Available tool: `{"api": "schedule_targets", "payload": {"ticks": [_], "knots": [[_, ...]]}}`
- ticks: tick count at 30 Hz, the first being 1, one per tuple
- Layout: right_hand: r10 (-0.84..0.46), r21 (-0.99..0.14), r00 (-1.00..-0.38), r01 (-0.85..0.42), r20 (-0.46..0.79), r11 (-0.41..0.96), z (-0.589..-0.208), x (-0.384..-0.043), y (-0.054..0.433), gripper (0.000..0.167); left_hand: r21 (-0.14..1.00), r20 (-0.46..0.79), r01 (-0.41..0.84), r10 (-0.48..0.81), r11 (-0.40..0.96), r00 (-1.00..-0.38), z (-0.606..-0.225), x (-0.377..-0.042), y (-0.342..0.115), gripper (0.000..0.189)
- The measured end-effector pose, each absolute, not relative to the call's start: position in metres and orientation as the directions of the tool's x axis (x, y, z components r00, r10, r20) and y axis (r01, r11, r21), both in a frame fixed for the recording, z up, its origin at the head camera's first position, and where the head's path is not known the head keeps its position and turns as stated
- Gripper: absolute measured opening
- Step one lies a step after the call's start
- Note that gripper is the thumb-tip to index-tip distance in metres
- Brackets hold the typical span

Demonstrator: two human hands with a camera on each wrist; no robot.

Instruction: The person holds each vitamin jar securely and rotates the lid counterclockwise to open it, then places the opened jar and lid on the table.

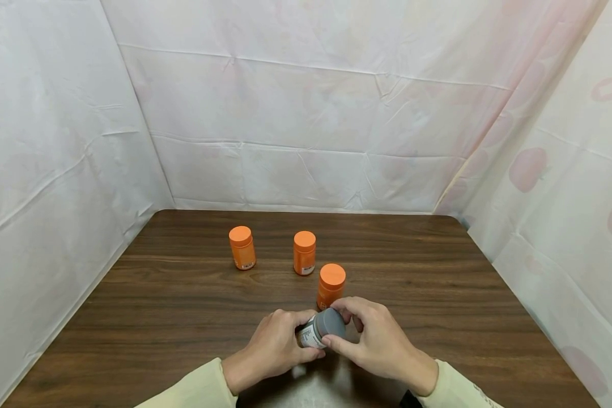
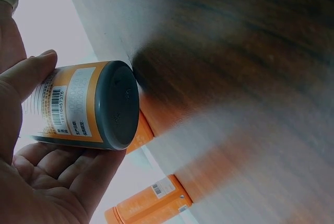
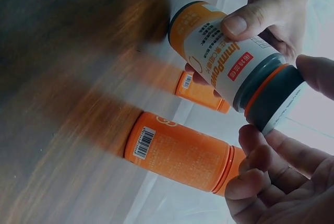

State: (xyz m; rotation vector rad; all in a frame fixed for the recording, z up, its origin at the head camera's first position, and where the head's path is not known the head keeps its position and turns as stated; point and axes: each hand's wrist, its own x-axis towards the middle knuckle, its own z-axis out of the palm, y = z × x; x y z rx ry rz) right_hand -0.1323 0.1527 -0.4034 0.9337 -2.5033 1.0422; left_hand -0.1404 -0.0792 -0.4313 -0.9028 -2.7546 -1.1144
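Observation:
A grey supplement bottle [image 1: 311, 335] with a white and orange label is held tilted above the near part of the table. My left hand [image 1: 275, 343] grips its body, thumb on one side and fingers on the other. The fingers and thumb of my right hand [image 1: 379, 340] pinch the grey cap [image 3: 274, 98] at the other end. An orange ring shows under the cap in the right wrist view. In the left wrist view the bottle's dark base [image 2: 119, 105] faces outward. Just beyond the hands stands an orange bottle [image 1: 331, 283], upright.
Two more orange bottles, one in the middle [image 1: 304, 254] and one farther left [image 1: 242, 249], stand upright toward the back of the dark wooden table [image 1: 173, 294]. Pale sheets [image 1: 306, 102] enclose the table at the back and sides.

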Motion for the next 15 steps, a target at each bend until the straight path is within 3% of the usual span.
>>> {"api": "schedule_targets", "payload": {"ticks": [15], "knots": [[-0.55,-0.5,-0.663,-0.747,0.507,0.438,-0.4016,-0.1351,0.1586,0.056,0.626,0.234,0.524,0.502,0.577,-0.833,-0.4313,-0.1401,-0.0795,0.034]]}}
